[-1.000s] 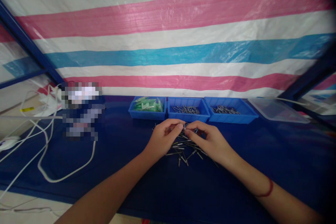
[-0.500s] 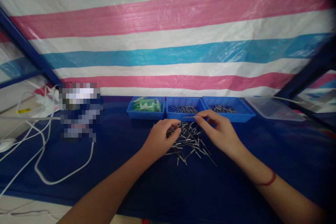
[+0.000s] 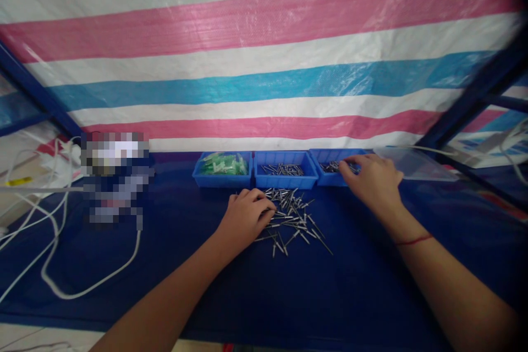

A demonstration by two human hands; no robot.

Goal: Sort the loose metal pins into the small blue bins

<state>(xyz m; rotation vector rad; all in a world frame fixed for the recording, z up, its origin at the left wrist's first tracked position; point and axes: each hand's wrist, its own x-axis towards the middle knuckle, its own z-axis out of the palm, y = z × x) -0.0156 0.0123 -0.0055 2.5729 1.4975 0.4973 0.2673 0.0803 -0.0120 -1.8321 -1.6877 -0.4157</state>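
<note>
A loose pile of silver blind rivets (image 3: 291, 217) lies on the dark blue table. My left hand (image 3: 245, 214) rests at the pile's left side, thumb and forefinger nearly together on a rivet there, its body mostly hidden by the fingers. Over the front of the right blue bin (image 3: 330, 177) hovers my right hand (image 3: 373, 184), its thumb and forefinger apart and no rivet visible between them. That bin contains blind rivets, partly covered by the hand. More rivets lie in the middle blue bin (image 3: 284, 181).
The left blue bin (image 3: 223, 181) contains green and clear pieces. A translucent flat lid (image 3: 424, 168) lies right of the bins. White cables (image 3: 70, 294) loop across the table's left side, beside a blurred-out object (image 3: 115, 176). A striped sheet (image 3: 256, 88) hangs behind.
My right hand has moved right, from before the middle bin to over the right bin; the rivet it held is no longer visible. My left thumb and forefinger have drawn together at the pile.
</note>
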